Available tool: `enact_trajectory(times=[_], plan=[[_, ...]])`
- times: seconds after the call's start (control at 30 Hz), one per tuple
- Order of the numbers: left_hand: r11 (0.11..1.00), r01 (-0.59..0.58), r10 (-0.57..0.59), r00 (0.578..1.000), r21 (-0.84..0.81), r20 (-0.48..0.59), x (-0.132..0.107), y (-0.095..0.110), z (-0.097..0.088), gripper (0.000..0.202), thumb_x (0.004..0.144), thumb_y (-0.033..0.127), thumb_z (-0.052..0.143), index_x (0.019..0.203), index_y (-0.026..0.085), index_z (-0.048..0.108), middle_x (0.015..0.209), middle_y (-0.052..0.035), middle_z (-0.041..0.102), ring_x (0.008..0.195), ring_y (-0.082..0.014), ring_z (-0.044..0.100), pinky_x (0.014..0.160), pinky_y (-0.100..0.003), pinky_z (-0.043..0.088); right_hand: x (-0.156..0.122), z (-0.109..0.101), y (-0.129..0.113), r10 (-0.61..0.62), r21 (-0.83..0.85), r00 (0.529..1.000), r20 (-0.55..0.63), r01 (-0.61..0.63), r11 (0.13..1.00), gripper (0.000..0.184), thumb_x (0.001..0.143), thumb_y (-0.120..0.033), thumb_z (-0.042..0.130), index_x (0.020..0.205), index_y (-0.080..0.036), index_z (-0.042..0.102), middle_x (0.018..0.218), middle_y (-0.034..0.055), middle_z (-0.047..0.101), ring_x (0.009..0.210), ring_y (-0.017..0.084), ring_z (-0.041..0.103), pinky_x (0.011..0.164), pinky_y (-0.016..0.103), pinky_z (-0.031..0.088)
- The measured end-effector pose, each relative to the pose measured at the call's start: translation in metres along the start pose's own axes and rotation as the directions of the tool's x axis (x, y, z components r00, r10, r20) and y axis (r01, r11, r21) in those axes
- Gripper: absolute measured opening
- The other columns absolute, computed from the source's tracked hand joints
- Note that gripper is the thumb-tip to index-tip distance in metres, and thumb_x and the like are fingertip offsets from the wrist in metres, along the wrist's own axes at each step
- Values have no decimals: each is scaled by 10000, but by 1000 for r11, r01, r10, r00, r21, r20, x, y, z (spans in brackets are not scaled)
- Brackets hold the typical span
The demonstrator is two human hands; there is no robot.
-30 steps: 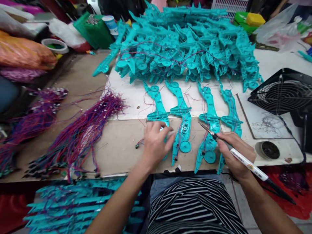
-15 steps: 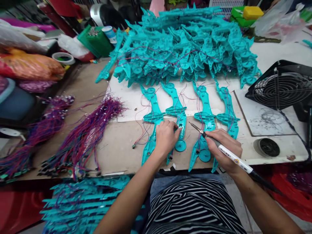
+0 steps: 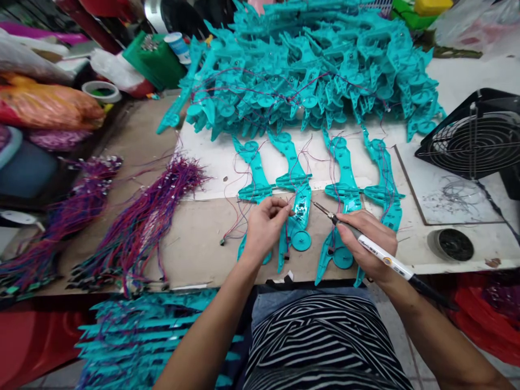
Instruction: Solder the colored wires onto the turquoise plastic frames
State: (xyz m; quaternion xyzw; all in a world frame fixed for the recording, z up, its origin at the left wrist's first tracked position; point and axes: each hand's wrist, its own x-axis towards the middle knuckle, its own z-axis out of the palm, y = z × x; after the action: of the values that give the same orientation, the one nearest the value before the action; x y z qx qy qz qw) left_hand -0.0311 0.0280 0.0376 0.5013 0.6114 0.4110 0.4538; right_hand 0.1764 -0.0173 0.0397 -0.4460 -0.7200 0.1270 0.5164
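My right hand (image 3: 368,235) grips a soldering iron (image 3: 382,259) with a white and grey handle, its metal tip pointing left at the second teal plastic part (image 3: 301,208). The tip is just off that part's right edge. My left hand (image 3: 266,225) is closed in a pinch at the part's left side; what lies between the fingertips is too small to make out. Thin red and blue wires run along the parts. Under my left hand lies another teal part (image 3: 255,170), partly hidden. Two more teal parts, one (image 3: 343,168) beside the other (image 3: 382,173), lie to the right.
Behind stands a large heap of teal parts (image 3: 309,70). Bundles of red and blue wires (image 3: 142,222) lie left. At right are a black fan (image 3: 475,135), a white board (image 3: 447,200) with wire scraps and a round tin (image 3: 453,244). More teal parts (image 3: 134,341) sit below the table edge.
My left hand has shifted left, uncovering more of the second teal part, and its fingers have lifted away from it. The soldering iron has moved slightly left.
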Motion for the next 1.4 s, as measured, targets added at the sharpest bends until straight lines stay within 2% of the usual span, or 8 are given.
enact_trajectory(times=[0.07,0.17,0.33,0.4,0.53,0.87,1.4], plan=[[987,89,-83,995,-132,50,1,4,-6,199,731,353,663,772,171,593,628,5,621,573,-126,561,559,-240,435,1,1,-1,-6,-4,1000,11,6,1000,175,871,-135,648,1012,-201,728,850,48,750,776,171,696,701,315,564],[986,135,-125,987,-102,99,3,5,-10,176,724,330,661,729,163,605,558,36,548,487,-93,462,489,-219,363,2,4,-1,-23,0,999,30,23,1000,165,874,-143,645,1001,-210,727,830,40,749,757,169,694,696,322,564],[969,14,-30,998,245,60,2,-5,-1,100,746,245,651,697,158,664,520,52,487,521,-97,433,522,-226,315,3,8,-2,-43,21,998,48,42,999,171,867,-121,640,989,-207,723,819,33,748,731,158,689,697,315,563],[950,-16,1,999,312,47,0,-9,2,95,763,231,646,699,164,666,546,44,525,550,-106,473,546,-231,334,2,10,-1,-43,34,997,68,41,999,167,864,-114,642,987,-199,717,815,32,746,720,152,685,689,309,562],[939,-37,14,997,342,71,-1,-14,4,95,793,185,618,703,167,643,649,15,631,619,-121,560,592,-232,383,-1,13,1,-54,46,993,105,49,998,171,871,-117,634,998,-201,710,828,38,746,713,150,681,681,313,567],[907,-55,13,995,418,102,1,-15,3,106,803,136,616,702,168,625,651,20,613,627,-123,544,611,-249,368,-3,16,4,-79,75,983,165,67,995,147,869,-107,645,985,-182,695,815,54,731,723,147,671,684,308,565],[895,-93,52,993,435,104,1,-14,2,83,782,160,607,709,177,641,651,12,645,606,-121,545,587,-246,360,-5,17,6,-77,64,987,144,69,996,163,864,-118,644,996,-187,710,815,46,731,727,153,675,696,316,564]])
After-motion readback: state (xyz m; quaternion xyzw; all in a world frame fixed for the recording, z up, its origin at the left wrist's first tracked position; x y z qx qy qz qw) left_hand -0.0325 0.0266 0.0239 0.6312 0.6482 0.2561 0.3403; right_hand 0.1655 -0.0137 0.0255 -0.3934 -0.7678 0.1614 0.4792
